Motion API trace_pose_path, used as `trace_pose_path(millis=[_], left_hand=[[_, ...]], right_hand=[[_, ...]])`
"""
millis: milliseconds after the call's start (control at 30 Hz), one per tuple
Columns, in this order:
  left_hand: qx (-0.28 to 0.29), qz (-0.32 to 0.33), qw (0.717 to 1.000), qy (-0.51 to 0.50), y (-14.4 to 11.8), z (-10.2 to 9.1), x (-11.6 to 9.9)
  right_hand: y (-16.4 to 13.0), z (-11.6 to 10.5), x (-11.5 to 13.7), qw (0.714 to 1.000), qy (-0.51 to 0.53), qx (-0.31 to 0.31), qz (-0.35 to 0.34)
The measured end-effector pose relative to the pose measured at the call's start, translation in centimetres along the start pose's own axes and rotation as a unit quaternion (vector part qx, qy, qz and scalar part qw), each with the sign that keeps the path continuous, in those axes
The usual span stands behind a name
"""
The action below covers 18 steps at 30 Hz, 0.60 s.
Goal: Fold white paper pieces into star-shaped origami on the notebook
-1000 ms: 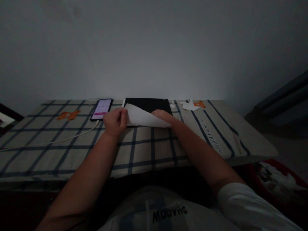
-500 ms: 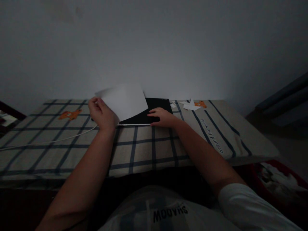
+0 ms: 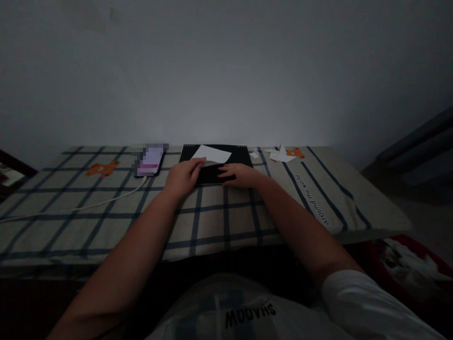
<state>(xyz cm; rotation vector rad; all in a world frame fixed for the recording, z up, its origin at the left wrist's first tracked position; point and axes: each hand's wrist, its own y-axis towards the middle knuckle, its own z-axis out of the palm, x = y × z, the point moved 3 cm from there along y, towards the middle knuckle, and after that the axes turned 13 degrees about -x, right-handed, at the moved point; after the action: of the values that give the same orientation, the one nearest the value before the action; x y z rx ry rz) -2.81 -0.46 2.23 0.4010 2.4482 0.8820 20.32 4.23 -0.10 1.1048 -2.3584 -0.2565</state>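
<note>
Centre frame, the left hand [image 3: 184,175] pinches the white paper [image 3: 211,154] by its near corner over the black pad [image 3: 215,163]; right hand [image 3: 240,174] rests flat, fingers spread. Paper looks light, floppy, easily creased: hold the edges.

My feed is very dim and grainy; the wall [image 3: 226,71] glows faintly at centre, corners fall dark, edges bow outward, and the lit phone screen [image 3: 150,159] is blurred into blocks.

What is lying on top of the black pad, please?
On the black pad lies a white paper, pinched by the left hand. The right hand presses the pad's near edge. What the hands cover is hidden.
</note>
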Motion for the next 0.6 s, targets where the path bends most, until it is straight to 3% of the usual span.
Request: trace_pose_path(millis=[200,600], left_hand=[[0.046,0.025,0.999,-0.017,-0.1,0.5,0.1],[0.043,-0.002,0.998,-0.046,0.1,1.2,0.9]], right_hand=[[0.1,-0.1,0.2,0.999,0.021,-0.028,-0.011],[0.1,0.3,0.2,1.000,0.003,-0.022,-0.002]])
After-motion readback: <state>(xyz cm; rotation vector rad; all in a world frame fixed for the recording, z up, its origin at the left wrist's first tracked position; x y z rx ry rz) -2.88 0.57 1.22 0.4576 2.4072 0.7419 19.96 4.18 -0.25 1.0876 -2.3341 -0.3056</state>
